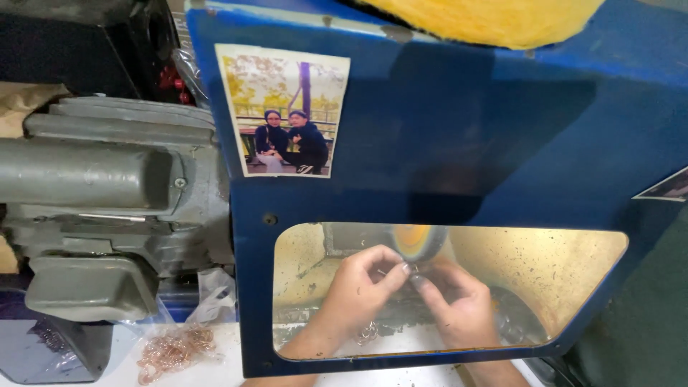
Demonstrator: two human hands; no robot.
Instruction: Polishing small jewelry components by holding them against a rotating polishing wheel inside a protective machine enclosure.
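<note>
Behind the clear window of a blue machine guard (459, 129), both my hands meet under a yellow polishing wheel (414, 241). My left hand (358, 287) pinches a small metal ring piece (414, 270) with thumb and fingers. My right hand (459, 304) grips the same piece from the other side, fingertips touching those of the left. The piece sits just below the wheel's rim; whether it touches the wheel I cannot tell. A few linked rings (368, 332) hang under my left wrist.
A grey electric motor (107, 193) stands to the left of the guard. A pile of copper-coloured rings (175, 350) lies in clear plastic on the white bench. A photo print (283, 111) is stuck on the guard. Yellow fluffy material (487, 18) lies on top.
</note>
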